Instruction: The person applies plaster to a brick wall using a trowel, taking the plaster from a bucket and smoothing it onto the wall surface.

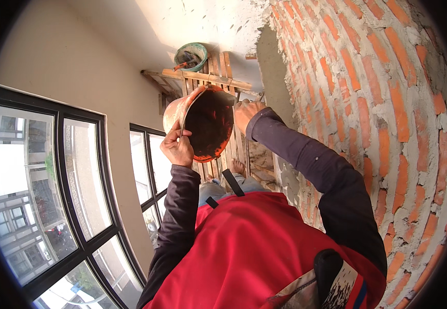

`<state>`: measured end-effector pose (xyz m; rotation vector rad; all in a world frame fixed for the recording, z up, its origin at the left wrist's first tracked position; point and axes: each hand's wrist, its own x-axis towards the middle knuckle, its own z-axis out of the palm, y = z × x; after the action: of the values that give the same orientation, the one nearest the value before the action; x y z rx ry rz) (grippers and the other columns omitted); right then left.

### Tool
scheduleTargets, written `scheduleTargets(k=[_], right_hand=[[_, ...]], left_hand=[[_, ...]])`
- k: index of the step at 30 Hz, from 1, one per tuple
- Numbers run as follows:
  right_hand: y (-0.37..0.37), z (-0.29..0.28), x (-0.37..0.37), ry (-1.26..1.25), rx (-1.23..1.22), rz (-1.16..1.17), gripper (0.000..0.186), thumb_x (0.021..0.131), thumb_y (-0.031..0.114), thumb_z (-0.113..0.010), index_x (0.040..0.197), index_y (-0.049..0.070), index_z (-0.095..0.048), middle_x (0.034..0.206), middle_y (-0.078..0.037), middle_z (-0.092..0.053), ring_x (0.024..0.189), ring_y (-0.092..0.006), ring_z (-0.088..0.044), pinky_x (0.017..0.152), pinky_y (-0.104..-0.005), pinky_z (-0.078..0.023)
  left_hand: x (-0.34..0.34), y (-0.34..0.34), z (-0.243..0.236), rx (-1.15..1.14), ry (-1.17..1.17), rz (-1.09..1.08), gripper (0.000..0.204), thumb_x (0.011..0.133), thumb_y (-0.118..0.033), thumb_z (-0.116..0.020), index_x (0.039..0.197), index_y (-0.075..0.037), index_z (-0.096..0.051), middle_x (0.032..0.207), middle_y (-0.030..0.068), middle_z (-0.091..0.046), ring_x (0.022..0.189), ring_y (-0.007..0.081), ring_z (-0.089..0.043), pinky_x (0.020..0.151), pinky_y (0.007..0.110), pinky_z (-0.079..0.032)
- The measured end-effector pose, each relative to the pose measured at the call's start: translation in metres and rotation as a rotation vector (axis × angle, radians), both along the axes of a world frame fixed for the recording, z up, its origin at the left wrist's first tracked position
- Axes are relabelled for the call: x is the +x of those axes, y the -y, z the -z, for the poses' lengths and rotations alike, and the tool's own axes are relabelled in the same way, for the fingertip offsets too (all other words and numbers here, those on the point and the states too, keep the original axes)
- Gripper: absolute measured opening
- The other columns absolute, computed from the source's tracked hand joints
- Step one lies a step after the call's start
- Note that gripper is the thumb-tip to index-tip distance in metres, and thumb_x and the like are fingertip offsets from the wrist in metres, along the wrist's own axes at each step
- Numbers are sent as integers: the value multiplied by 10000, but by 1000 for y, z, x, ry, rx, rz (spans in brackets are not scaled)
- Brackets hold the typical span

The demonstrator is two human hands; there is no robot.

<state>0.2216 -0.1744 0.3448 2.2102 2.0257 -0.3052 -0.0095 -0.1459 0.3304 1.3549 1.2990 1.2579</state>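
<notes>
An orange bucket (171, 112), smeared with dried mortar, is tilted so that its dark mouth faces me. My left hand (177, 148) is closed at its near left rim, where a thin wire handle runs up from the fingers. At the right side of the mouth, my right hand (247, 114) is closed around the grip of what looks like a trowel (224, 98); its grey blade reaches over the rim into the bucket. Shadow hides how much the bucket holds.
Wooden slats (227, 66) form a narrow platform beneath me, with a cross plank (208, 77). A green tub (198, 49) with tools in it stands beyond. Rough brick wall (367, 98) rises close on the right, partly plastered (275, 72). Black-framed windows (61, 170) line the left.
</notes>
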Motion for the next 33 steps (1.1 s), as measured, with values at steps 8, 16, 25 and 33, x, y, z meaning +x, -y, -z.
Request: scheduleTargets(k=[8, 16, 25, 33], right_hand=[[9, 31, 25, -495, -171, -239, 315, 804, 270, -708, 998, 23, -688, 951, -196, -687, 926, -366, -660, 835, -431, -528], [46, 35, -17, -796, -99, -69, 261, 789, 244, -682, 940, 32, -660, 847, -211, -666, 828, -398, -652, 738, -465, -518], [44, 64, -26, -403, -75, 59, 316, 839, 297, -633, 996, 26, -669, 892, -224, -681, 888, -408, -655, 790, -492, -522], [41, 73, -39, -416, -170, 74, 355, 837, 280, -654, 1081, 22, -664, 896, -238, -679, 872, -420, -647, 776, -496, -515]], left_hand=[[5, -8, -24, 99, 73, 227, 185, 709, 117, -515, 681, 48, -685, 1133, 227, -694, 970, 191, -668, 884, 272, -481], [-30, -13, -14, -1, 324, 72, 154, 720, 116, -523, 654, 54, -648, 1199, 233, -662, 839, 142, -624, 737, 234, -460], [-20, -10, 18, -133, 381, 12, 209, 699, 101, -477, 680, 58, -680, 1210, 292, -633, 1017, 210, -636, 879, 272, -424], [-55, -7, 56, -287, 343, -119, 217, 688, 92, -447, 675, 72, -663, 1187, 315, -624, 1166, 277, -601, 739, 254, -433]])
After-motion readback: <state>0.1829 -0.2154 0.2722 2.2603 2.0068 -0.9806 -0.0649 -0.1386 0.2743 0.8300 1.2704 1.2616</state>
